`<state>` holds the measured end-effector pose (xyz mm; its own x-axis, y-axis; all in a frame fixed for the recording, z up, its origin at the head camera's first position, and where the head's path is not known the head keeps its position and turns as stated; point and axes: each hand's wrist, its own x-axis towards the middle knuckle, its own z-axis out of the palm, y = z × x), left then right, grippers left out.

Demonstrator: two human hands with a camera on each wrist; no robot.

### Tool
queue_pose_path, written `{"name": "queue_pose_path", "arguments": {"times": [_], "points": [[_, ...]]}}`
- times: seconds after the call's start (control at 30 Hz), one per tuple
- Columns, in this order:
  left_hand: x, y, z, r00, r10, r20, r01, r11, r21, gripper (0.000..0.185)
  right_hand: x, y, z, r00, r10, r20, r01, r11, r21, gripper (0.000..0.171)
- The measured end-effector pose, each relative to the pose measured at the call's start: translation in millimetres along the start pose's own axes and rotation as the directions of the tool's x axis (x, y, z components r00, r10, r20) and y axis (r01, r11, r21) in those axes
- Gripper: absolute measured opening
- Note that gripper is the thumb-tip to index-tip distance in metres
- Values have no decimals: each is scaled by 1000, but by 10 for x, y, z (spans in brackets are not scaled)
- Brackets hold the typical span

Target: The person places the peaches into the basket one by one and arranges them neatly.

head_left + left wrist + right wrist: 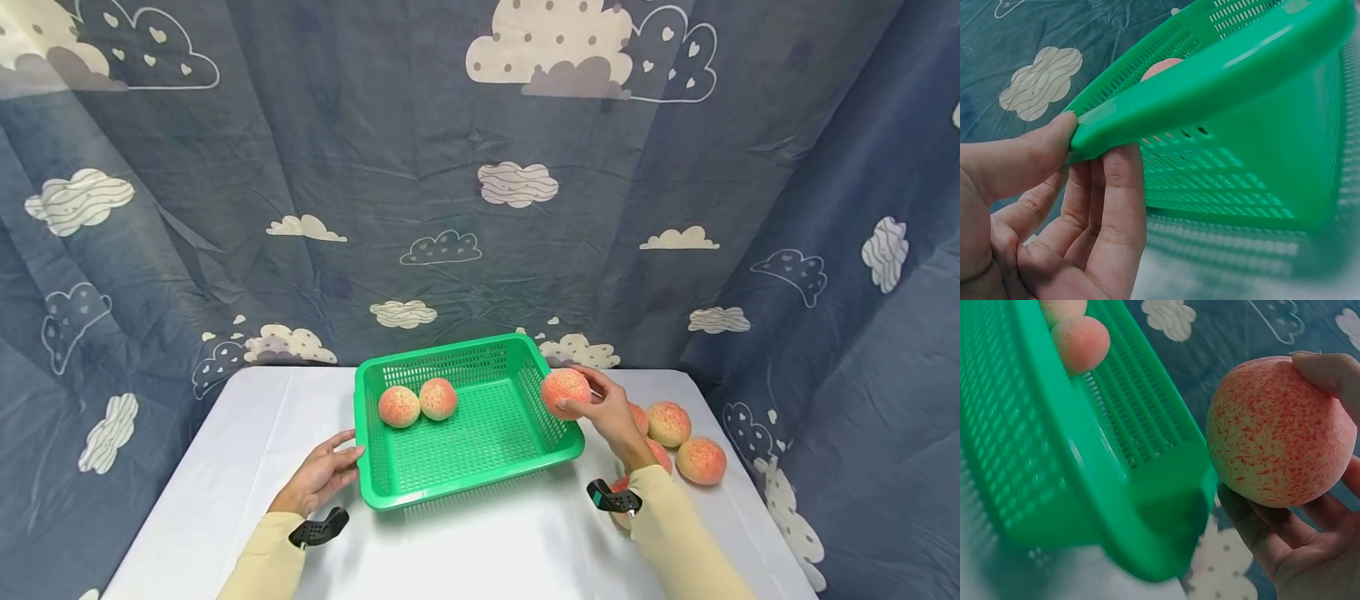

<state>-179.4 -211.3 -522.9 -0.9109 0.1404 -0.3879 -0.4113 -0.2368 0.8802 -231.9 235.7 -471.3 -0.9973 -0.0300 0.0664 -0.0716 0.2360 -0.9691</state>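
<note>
A green plastic basket (471,485) with perforated walls sits on the white table, two peaches (399,407) lying in its left part. At its left end, my left hand (322,477) pinches the rim, thumb on top and fingers below, as the left wrist view shows. My right hand (611,412) grips another peach (566,393) between thumb and fingers, level with the basket's right rim. In the right wrist view that peach (1282,431) is large, speckled red over pale yellow, just outside the rim.
Several more peaches (701,461) lie on the table at the right, some partly hidden by my right forearm. The white table (465,550) ends at a dark blue curtain (360,208) with cloud prints, which hangs behind and along the sides.
</note>
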Motion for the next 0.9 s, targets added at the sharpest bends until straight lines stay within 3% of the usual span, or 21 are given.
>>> {"name": "queue_pose_path", "arguments": {"times": [0.13, 0.4, 0.9], "points": [[4, -18, -3, 1000, 1, 6, -1, 1000, -11, 61, 145, -22, 145, 998, -40, 44, 40, 999, 4, 67], [7, -17, -7, 1000, 5, -2, -5, 1000, -15, 61, 437, -103, 438, 991, -43, 129, 52, 996, -66, 67], [27, -16, -29, 1000, 11, 5, -11, 1000, -12, 62, 876, -84, 966, 988, 14, 157, 9, 990, -144, 69]]}}
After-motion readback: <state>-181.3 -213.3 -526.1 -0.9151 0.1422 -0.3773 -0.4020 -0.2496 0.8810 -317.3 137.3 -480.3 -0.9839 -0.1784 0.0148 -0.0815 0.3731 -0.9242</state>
